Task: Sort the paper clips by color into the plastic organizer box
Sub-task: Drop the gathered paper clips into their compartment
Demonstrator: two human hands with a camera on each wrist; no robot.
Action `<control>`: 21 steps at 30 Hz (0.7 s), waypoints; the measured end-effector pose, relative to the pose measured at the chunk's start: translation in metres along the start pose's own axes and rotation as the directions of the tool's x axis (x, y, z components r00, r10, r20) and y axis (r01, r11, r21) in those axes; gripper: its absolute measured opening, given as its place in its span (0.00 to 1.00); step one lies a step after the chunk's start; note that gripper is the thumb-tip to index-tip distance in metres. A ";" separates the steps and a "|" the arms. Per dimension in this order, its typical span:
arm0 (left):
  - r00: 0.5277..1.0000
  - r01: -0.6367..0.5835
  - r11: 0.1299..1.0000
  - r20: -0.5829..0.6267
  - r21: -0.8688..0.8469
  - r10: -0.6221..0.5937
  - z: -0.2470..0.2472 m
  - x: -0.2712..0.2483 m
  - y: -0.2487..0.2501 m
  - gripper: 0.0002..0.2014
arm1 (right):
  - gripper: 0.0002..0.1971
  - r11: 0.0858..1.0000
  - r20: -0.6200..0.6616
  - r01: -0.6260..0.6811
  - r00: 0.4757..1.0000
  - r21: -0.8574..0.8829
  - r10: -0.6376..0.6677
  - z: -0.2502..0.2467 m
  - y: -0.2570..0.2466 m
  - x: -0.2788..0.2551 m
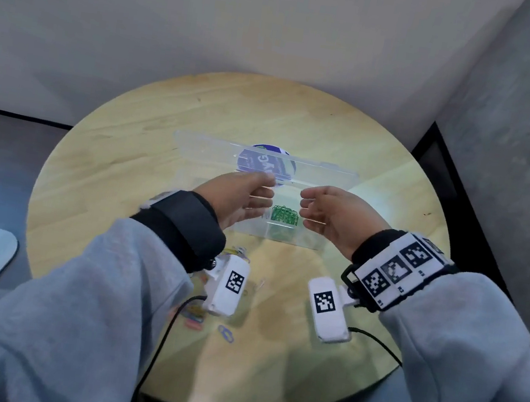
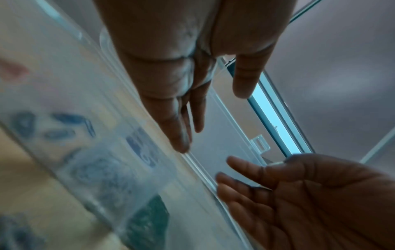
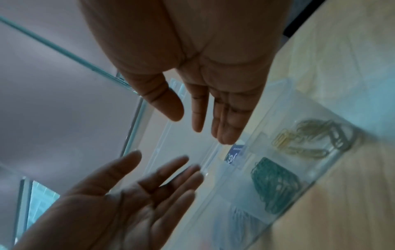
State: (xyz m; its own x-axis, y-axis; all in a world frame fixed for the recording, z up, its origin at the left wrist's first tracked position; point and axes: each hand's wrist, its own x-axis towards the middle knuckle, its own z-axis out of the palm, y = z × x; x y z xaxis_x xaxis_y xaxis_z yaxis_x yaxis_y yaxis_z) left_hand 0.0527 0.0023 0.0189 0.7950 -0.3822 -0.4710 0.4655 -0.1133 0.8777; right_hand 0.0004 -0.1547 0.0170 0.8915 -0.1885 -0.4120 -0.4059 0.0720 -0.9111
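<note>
A round blue label (image 1: 264, 163) lies under the clear lid (image 1: 263, 159); through the plastic only a "G" reads, the rest is blurred. Square black-and-white codes mark the 2 white wrist units (image 1: 227, 284) and the right wristband (image 1: 397, 272).

The table (image 1: 126, 152) is round, pale wood, set against a grey wall (image 1: 214, 21), with a dark floor at 3 o'clock.

The box (image 1: 279, 223) sits at the table's centre, long axis running 9 to 3 o'clock, its lid raised toward 12. Green clips (image 1: 284, 218) fill a middle compartment, gold clips (image 3: 299, 143) the one beside it. Loose clips (image 1: 226, 333) lie at 6 o'clock.

The left hand (image 1: 240, 197) and right hand (image 1: 333, 214) hover over the box, palms facing, fingers relaxed and slightly bent, holding nothing.
</note>
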 end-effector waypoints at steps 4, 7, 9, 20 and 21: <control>0.999 -0.044 0.961 -0.014 0.274 0.049 -0.032 -0.019 -0.007 0.07 | 0.09 0.935 0.062 0.078 0.996 -0.346 -0.060 0.007 0.008 -0.010; 0.996 -0.020 0.864 -0.060 0.503 0.058 -0.054 -0.030 -0.015 0.04 | 0.06 0.722 0.184 0.159 0.982 -0.673 -0.045 0.019 0.021 -0.018; 0.993 0.022 0.752 -0.099 0.659 0.058 -0.068 -0.034 -0.022 0.04 | 0.10 0.474 0.253 0.220 0.967 -0.853 0.008 0.026 0.029 -0.024; 0.991 0.028 0.225 -0.056 0.974 0.121 -0.076 -0.026 -0.050 0.23 | 0.23 -0.083 0.344 0.346 0.938 -0.935 0.039 0.074 0.050 -0.001; 0.992 0.001 0.199 -0.026 0.980 0.121 -0.074 -0.023 -0.051 0.23 | 0.21 -0.098 0.350 0.353 0.935 -0.930 0.045 0.079 0.051 0.002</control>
State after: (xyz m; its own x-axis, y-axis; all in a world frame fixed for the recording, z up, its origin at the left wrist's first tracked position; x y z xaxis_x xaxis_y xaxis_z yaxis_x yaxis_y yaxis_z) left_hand 0.0394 0.0846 -0.0219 0.8554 -0.3694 -0.3630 -0.2877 -0.9218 0.2600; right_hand -0.0026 -0.0741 -0.0311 0.8861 0.1701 -0.4312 0.1671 -0.9849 -0.0452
